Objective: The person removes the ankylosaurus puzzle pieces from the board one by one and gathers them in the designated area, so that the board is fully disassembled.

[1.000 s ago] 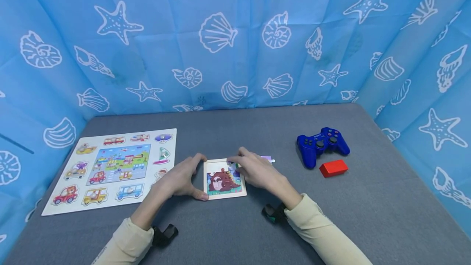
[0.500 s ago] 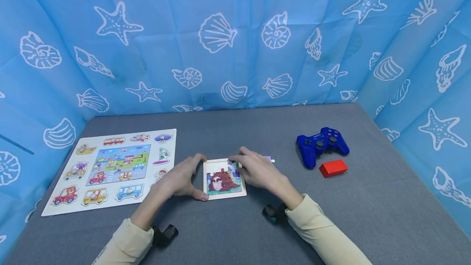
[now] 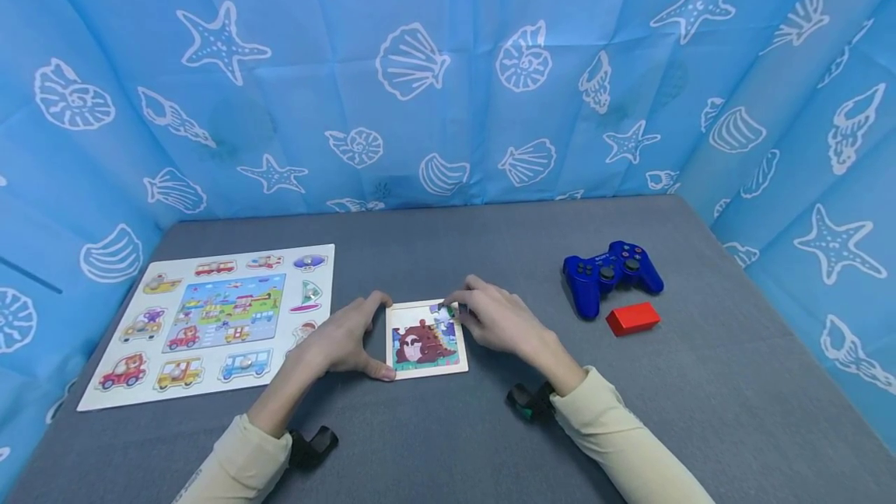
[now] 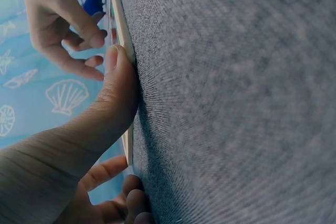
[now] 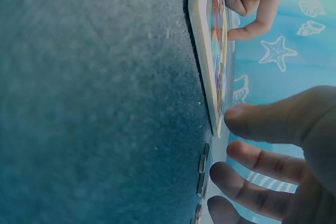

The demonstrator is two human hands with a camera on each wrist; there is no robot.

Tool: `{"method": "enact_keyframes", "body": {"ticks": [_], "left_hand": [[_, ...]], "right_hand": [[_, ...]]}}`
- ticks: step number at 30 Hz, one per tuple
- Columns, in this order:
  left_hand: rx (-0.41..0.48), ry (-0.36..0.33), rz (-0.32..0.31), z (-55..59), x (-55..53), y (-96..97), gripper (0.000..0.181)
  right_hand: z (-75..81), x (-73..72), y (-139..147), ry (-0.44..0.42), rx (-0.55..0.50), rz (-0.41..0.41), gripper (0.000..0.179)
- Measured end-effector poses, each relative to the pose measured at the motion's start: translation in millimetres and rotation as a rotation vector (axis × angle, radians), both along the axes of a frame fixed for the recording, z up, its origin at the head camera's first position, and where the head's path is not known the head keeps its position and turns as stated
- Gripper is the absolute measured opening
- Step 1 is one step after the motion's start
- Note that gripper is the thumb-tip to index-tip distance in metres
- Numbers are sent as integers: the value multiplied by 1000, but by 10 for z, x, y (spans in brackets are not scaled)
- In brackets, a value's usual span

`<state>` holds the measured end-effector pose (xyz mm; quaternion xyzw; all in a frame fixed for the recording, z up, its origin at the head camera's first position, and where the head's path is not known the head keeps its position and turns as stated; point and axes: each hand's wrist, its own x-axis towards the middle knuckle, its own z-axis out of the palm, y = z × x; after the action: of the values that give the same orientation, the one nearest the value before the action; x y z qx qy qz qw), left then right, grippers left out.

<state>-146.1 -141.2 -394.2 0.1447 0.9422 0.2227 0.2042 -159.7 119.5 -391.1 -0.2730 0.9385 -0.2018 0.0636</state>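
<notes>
A small wooden puzzle tray (image 3: 430,373) lies on the grey table, with a brown dinosaur picture (image 3: 423,344) filling its lower part. A bare pale strip of the tray shows at the upper left. My left hand (image 3: 348,338) holds the tray's left side, thumb at the near corner and index finger at the far one. Over the upper right corner hovers my right hand (image 3: 497,317), fingers relaxed and spread in the right wrist view, thumb right at the tray's edge. Loose puzzle pieces (image 5: 202,169) lie beyond the tray there; the right hand hides them in the head view.
A larger vehicle puzzle board (image 3: 157,395) lies at the left, close to my left hand. To the right are a blue game controller (image 3: 609,274) and a red block (image 3: 633,319). A blue shell-patterned curtain (image 3: 448,99) closes off the back.
My right hand has shifted slightly right, uncovering more pieces at the tray's upper right and covering the loose purple piece beside it. The left hand has stayed on the tray.
</notes>
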Motion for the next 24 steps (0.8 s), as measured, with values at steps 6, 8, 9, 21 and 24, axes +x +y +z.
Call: {"method": "enact_keyframes", "body": {"ticks": [6,8,9,21,24], "left_hand": [[-2,-1,2,13,0,0,101],[-5,0,1,18,1,0,101],[-6,-2,0,19,2,-2,101],[-8,-17,12,9,-16,0,102],[-5,-16,8,3,-19,-2,101]], "right_hand": [[13,-21,-21,-44,-12,-4,38],[20,-36,-48,-66,-1,-6,41],[24,-44,-60,-77,7,-6,42],[6,-88,-150,-67,75,-22,40],[3,-88,-156,-56,63,-26,39]]}}
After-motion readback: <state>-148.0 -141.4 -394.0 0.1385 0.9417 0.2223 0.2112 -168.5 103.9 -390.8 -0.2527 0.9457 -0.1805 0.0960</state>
